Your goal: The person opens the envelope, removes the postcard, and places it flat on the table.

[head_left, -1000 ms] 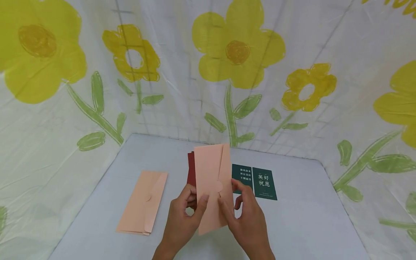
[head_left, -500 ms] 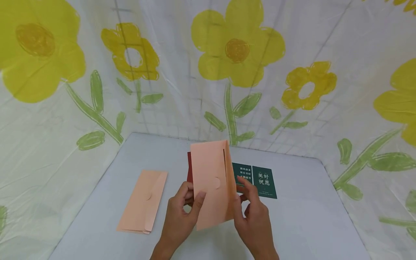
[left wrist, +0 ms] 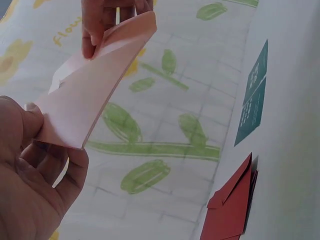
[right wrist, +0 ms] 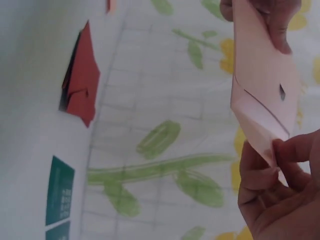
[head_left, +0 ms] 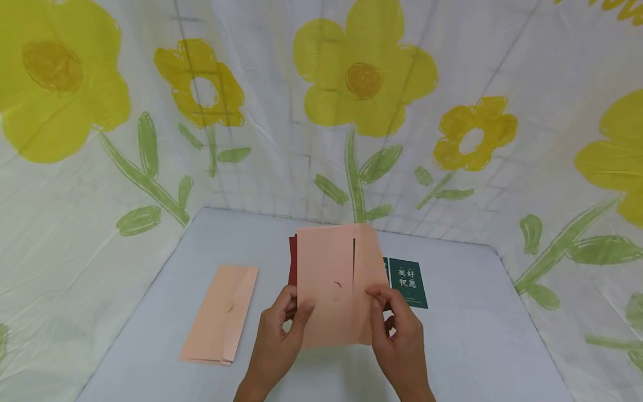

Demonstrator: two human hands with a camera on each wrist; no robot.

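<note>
A pale pink envelope (head_left: 324, 262) is held upright above the table in the head view. My left hand (head_left: 276, 335) grips its left edge, thumb on the near face and fingers behind. With thumb and fingertips, my right hand (head_left: 399, 335) pinches the envelope's flap (head_left: 369, 262), which is swung out to the right. A slot and a small curved cut show on the near face. In the right wrist view, the flap (right wrist: 257, 127) is bent away from the body. The envelope's inside is hidden.
A second pink envelope (head_left: 218, 315) lies at the left of the white table (head_left: 467, 335). Behind the held one, a red envelope (left wrist: 232, 205) is mostly hidden in the head view. A green card (head_left: 408, 283) with white writing lies to its right, beside another partly covered one.
The flap, tucked into the slot a second ago, has come out and folded open to the right. My right hand has moved right with it; my left hand keeps its grip.
</note>
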